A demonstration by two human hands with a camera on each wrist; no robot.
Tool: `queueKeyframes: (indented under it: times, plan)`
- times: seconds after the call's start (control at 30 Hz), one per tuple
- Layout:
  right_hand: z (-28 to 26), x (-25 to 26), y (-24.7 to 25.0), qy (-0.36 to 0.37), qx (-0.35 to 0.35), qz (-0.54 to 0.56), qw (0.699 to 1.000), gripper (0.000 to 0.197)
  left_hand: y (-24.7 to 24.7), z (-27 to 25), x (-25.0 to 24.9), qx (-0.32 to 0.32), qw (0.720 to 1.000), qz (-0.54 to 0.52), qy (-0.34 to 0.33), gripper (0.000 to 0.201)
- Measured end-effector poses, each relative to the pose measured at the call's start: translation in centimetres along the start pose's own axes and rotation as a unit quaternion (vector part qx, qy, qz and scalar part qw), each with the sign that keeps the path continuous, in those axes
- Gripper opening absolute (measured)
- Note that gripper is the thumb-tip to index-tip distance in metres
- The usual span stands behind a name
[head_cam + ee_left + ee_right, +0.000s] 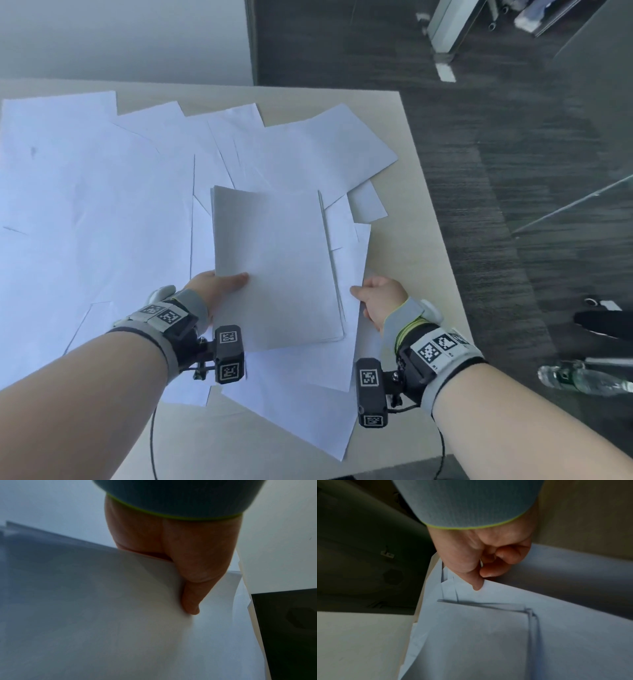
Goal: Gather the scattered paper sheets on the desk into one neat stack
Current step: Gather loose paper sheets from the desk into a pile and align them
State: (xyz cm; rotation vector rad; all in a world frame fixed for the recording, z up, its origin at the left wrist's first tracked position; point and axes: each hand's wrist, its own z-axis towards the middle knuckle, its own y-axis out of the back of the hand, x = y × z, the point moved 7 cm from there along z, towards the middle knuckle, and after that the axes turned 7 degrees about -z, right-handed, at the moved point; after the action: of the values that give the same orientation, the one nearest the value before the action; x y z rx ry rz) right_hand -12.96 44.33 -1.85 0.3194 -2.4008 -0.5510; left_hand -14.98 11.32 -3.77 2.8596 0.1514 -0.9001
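Note:
A thin stack of white sheets (277,263) is held tilted above the desk. My left hand (219,284) grips its left edge, thumb (192,601) on top and fingers hidden beneath. My right hand (376,296) pinches the edge of a single loose sheet (352,342) lying under and to the right of the stack; in the right wrist view thumb and curled fingers (481,580) close on that sheet's edge (505,592). Several more white sheets (85,212) lie scattered and overlapping across the desk.
The beige desk (424,246) ends at its right edge close to my right hand, with dark floor (513,171) beyond. A clear plastic bottle (582,378) lies on the floor at the right. A black cable (152,445) loops over the desk's near edge.

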Motion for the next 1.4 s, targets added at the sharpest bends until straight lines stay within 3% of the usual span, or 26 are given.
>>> queueKeyframes:
  times: [0.23, 0.47, 0.63, 0.77, 0.83, 0.9, 1.03, 1.13, 1.23, 1.3, 1.4]
  plan:
    - [-2.8, -6.3, 1.4, -0.034, -0.063, -0.029, 0.997, 0.022, -1.2, -0.8, 0.5, 0.044, 0.999, 0.018, -0.021, 0.018]
    - [-8.2, -10.0, 1.5, -0.072, -0.11, -0.019, 0.991, 0.019, -1.5, -2.9, 1.1, 0.104, 0.991, 0.069, -0.036, 0.024]
    - [-10.7, -12.4, 0.2, -0.091, -0.088, -0.011, 0.992, 0.032, -1.4, -3.9, 0.8, 0.099, 0.979, 0.162, -0.08, 0.016]
    - [-12.8, -16.2, -0.4, -0.165, -0.051, -0.004, 0.985, 0.055, -3.1, -5.3, 0.4, 0.118, 0.965, 0.212, -0.096, 0.033]
    - [-13.8, -17.5, -0.4, -0.203, -0.018, -0.057, 0.977, 0.066, -4.1, -5.5, 0.7, 0.129, 0.962, 0.221, -0.094, 0.025]
    - [-15.2, -18.8, 0.2, -0.235, -0.01, -0.075, 0.969, 0.069, -5.5, -6.0, 1.2, 0.14, 0.958, 0.235, -0.09, 0.016]
    - [-15.5, -21.4, 2.1, -0.259, -0.017, -0.065, 0.964, 0.066, -9.4, -6.7, 2.9, 0.168, 0.949, 0.253, -0.084, 0.018]
    - [-14.0, -24.5, 4.7, -0.278, -0.014, 0.001, 0.96, 0.071, -13.9, -6.4, 4.8, 0.184, 0.943, 0.266, -0.075, 0.038]
    - [-14.6, -26.2, 4.9, -0.283, 0.009, 0.232, 0.93, 0.066, -17.4, -6.0, 6.9, 0.213, 0.935, 0.278, -0.063, 0.059]
    - [-14.7, -26.6, 5.3, -0.247, -0.027, 0.347, 0.904, 0.049, -19.0, -6.5, 7.8, 0.232, 0.928, 0.285, -0.055, 0.064]
    - [-14.8, -27.8, 6.8, -0.197, -0.106, 0.375, 0.899, 0.022, -20.5, -8.4, 8.4, 0.238, 0.925, 0.292, -0.05, 0.055]
